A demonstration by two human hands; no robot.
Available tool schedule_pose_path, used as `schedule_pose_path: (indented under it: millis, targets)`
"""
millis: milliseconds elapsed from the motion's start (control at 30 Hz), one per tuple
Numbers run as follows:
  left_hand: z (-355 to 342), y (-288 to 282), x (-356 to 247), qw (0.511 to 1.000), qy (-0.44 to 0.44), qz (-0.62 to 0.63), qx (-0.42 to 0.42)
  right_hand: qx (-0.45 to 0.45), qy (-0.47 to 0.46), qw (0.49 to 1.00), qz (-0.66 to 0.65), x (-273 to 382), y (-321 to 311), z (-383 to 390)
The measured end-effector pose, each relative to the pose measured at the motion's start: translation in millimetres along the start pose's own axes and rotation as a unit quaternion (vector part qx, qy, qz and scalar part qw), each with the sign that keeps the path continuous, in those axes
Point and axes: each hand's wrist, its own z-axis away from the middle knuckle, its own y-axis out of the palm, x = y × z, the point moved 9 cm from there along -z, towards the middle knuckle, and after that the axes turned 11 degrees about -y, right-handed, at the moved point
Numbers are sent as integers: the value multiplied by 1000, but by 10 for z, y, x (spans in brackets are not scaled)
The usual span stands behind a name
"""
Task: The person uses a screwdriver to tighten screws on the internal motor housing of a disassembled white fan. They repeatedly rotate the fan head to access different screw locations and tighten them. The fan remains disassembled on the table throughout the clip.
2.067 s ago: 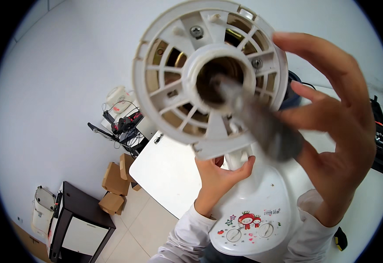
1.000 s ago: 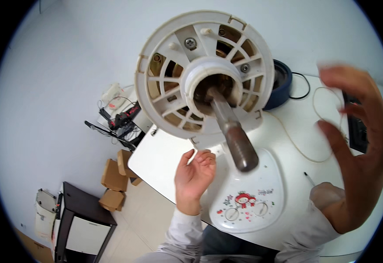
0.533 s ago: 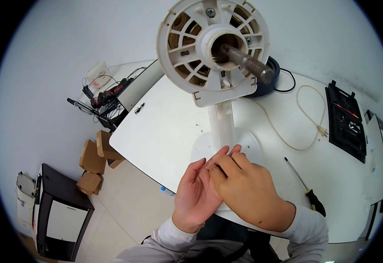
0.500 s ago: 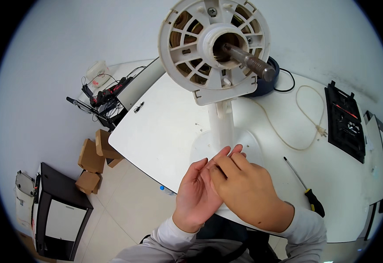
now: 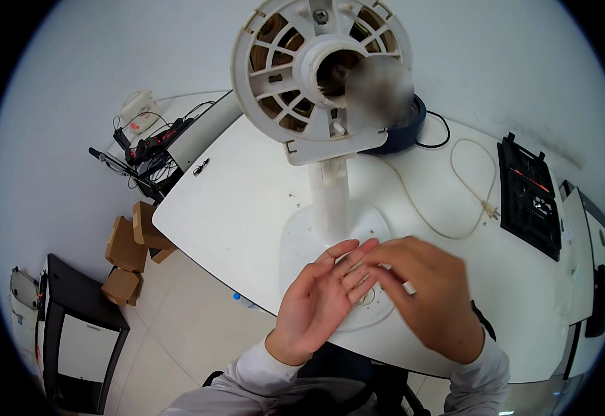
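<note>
My left hand [image 5: 316, 298] is palm up with its fingers stretched out, over the base of a white electric fan. My right hand [image 5: 431, 298] bends over those fingers, its thumb and fingertips drawn together beside them; anything pinched there is too small to make out. Beyond both hands rises the fan's white stand [image 5: 329, 201] on its flat base [image 5: 295, 243]. The slotted white motor housing [image 5: 295, 80] tops it, with a screw [image 5: 321, 15] near its upper edge. A blurred patch covers the shaft in its central opening.
Right of the fan, a pale power cord [image 5: 413, 204] loops across the white table [image 5: 233, 201] toward an open black tool case [image 5: 530, 197]. A dark blue round object [image 5: 406, 132] stands behind the fan. Cardboard boxes [image 5: 124, 249] sit on the floor at left.
My right hand has moved right, uncovering my left palm and fingers. The fan and table have shifted left in view. My right hand and arm now hide most of the screwdriver.
</note>
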Motion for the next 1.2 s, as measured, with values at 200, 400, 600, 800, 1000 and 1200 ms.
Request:
schedule_pose_path:
  millis: [200, 400, 600, 800, 1000, 1200]
  targets:
    - [252, 265, -795, 853, 352, -371, -107, -151, 46, 986, -54, -113, -554, -106]
    - [204, 795, -1412, 712, 505, -477, -97, -301, -20, 942, -151, -145, -664, -373]
    - [-45, 1099, -1481, 704, 463, -538, 4, -325, -17, 945, -43, -205, -519, -650]
    - [-220, 1025, -1510, 739, 418, -528, 2, -306, -2, 951, -49, -282, -447, -724]
    - [-185, 946, -1532, 714, 437, -545, -39, -294, 21, 955, -37, -216, -459, -711]
    - [495, 929, -1352, 612, 650, -444, -80, -257, 11, 951, -172, -96, -493, -570]
